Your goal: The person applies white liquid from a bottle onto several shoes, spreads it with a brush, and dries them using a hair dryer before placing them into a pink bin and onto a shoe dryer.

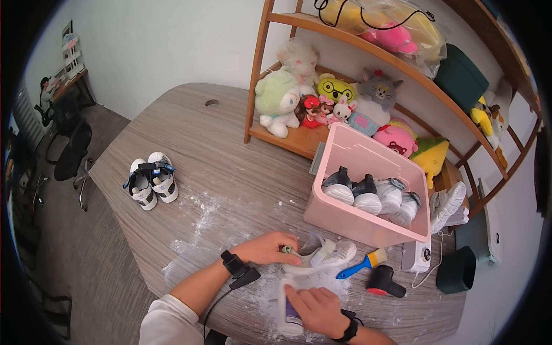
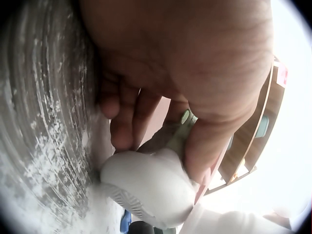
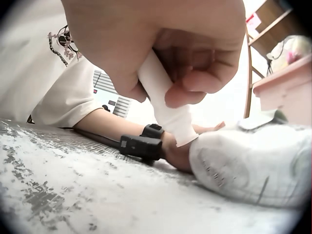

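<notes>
A white-and-grey shoe with a pale green strap lies on the powder-dusted table, sole down. My left hand grips it by the heel, its thumb on one side and fingers on the other; the rounded heel fills the low middle of the left wrist view. Held in my right hand is a white bottle with a purple label. In the right wrist view, the narrow end of the bottle points down right beside the shoe. White powder coats the tabletop around them.
A blue-handled brush and a small black-and-red device lie right of the shoe. Behind stands a pink bin holding several shoes. Another pair of shoes stands at the left. A wooden shelf bears plush toys.
</notes>
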The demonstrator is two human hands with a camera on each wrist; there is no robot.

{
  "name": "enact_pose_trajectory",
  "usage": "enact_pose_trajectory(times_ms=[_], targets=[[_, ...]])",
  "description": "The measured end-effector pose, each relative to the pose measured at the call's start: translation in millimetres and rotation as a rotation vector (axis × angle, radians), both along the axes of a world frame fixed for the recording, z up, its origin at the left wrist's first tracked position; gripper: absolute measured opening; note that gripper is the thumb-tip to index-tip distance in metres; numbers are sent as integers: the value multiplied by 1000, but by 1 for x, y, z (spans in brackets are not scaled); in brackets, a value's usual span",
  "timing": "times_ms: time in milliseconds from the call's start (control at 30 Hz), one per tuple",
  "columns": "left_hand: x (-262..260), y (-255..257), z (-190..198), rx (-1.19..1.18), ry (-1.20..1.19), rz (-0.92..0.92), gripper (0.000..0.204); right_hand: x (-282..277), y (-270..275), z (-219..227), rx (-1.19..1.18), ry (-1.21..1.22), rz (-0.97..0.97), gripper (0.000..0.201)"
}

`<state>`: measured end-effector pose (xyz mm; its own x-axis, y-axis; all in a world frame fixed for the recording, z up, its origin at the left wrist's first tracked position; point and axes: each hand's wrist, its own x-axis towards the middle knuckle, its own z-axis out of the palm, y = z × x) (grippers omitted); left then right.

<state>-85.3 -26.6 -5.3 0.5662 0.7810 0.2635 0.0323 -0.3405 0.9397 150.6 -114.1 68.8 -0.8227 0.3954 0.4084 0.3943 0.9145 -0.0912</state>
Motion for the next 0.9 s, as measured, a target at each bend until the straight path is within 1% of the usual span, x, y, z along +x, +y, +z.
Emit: enact_pose_trajectory(times_ms=[33,133,267,333,367,433,567,633,667,700,733,767,800,867,900], targets=[[0,0,1,-16,10,6,39,-5,-1,-5,11,-68,-2,58],[0,0,1,-31,26,21,38,-5,6,-24,10,-66,-17,56],[-1,0,0,-41,21,24,39,10,6,-17,-49,-20,0,57],[-2,2,0,-36,37,7,39,16,7,-10,28,28,31,57],[-2,3,0,-27,56,-3,39,17,11,-7,29,29,25,57],[-3,2,1,-50,55,2,38,18,18,-1,-7,88,28,53],[-3,2,-1,-57,37,26,36,25,30,1,-22,115,27,54],[-3,1,-2,-61,49,26,35,34,38,2,-130,162,17,51],[-4,2,-2,-63,59,36,35,38,43,5,-128,165,11,51],[-4,1,-2,-60,62,30,35,42,48,9,-159,187,-33,51],[-4,0,0,-109,63,39,34,47,53,14,-191,211,-77,51],[-4,0,2,-158,64,47,33,51,59,20,-197,197,-113,51],[-5,-1,4,-153,71,39,33,55,63,24,-192,204,-121,51],[-6,0,8,-211,73,50,24,63,69,28,-253,266,-182,47],[-6,0,7,-210,80,39,24,69,72,30,-268,269,-221,42]])
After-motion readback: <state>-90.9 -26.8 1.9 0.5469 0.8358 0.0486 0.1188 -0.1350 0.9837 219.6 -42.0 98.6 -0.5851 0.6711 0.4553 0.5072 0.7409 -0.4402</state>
